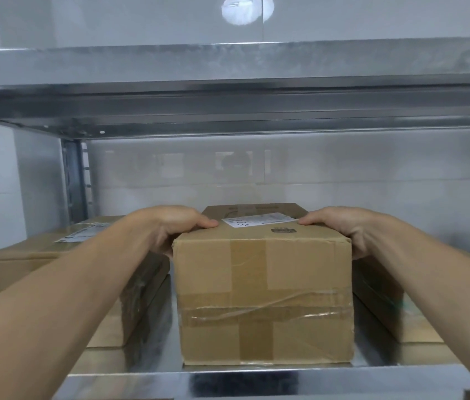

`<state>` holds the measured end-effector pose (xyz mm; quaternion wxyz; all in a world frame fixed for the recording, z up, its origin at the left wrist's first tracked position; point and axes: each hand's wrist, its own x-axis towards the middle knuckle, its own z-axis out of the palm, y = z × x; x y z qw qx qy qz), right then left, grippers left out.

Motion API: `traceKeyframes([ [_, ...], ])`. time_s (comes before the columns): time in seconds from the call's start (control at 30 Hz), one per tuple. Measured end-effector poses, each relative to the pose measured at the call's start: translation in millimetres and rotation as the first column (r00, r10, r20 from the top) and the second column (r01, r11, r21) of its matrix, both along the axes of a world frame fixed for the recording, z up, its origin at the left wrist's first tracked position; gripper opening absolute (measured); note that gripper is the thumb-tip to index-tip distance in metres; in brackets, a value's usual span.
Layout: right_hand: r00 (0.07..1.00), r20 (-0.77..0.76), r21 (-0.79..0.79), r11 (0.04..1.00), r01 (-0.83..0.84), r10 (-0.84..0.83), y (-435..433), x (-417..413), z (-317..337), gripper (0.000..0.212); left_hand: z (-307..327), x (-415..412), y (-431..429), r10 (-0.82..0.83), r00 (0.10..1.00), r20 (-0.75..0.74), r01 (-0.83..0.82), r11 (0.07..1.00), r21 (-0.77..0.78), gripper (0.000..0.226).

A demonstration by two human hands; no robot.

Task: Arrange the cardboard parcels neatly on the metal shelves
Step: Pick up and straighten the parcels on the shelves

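A middle parcel [265, 298] sits on the shelf [256, 379] between a left parcel [55, 264] and a right parcel [386, 307].

I'm seeing a glossy pale wall [372, 174] behind the rack, faint seams running through it and blurred reflections smeared across the middle. Up top, a round white glare [247, 8] shines on that wall above the upper metal shelf [228, 82]. A slotted steel upright [75, 177] stands at back left.

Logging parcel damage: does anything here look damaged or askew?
The middle parcel, held by the left hand and right hand, has wrinkled clear tape across its front and a creased top right edge. Nothing torn or spilled shows.
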<state>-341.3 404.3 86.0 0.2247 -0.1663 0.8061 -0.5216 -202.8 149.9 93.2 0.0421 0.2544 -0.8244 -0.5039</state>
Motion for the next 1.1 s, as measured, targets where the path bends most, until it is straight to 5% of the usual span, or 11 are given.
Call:
traceKeyframes([
  [0.7,0.999,0.003,0.004,0.999,0.047,-0.047,-8.6,-13.4,0.8,0.016,4.4,-4.5,6.4,0.004,1.000,0.009,-0.004,0.996,-0.090,0.026],
  [1.1,1.000,-0.004,-0.067,0.997,0.030,-0.031,-0.3,0.3,-2.5,0.019,-2.1,3.2,10.7,0.032,0.997,-0.063,-0.030,0.999,0.023,0.027],
])
